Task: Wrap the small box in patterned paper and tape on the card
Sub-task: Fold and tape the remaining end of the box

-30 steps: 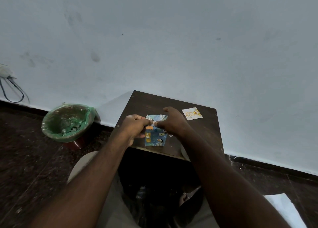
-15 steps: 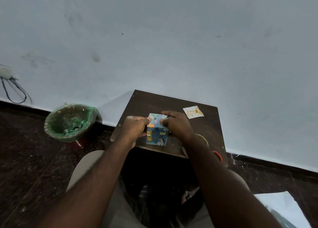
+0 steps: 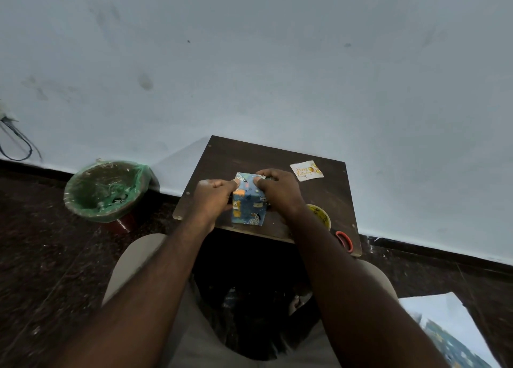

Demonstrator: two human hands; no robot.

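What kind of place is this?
Likely a plain room at home, makeshift craft spot: small dark wooden table against a bare pale painted wall, round bin with green plastic liner on dark speckled stone floor.

One counter [image 3: 222,156] is seen. On it are counted one box [image 3: 248,209] in patterned paper, one card [image 3: 306,170] near the far right corner, one yellow roll of tape [image 3: 322,215] by the right edge, and one red ring [image 3: 344,240] at the near right corner, its kind not to be told. Two hands are counted: the left hand [image 3: 212,198] and the right hand [image 3: 277,190]. On the floor, one bin [image 3: 72,203] and one sheet of paper [image 3: 449,337] are found.
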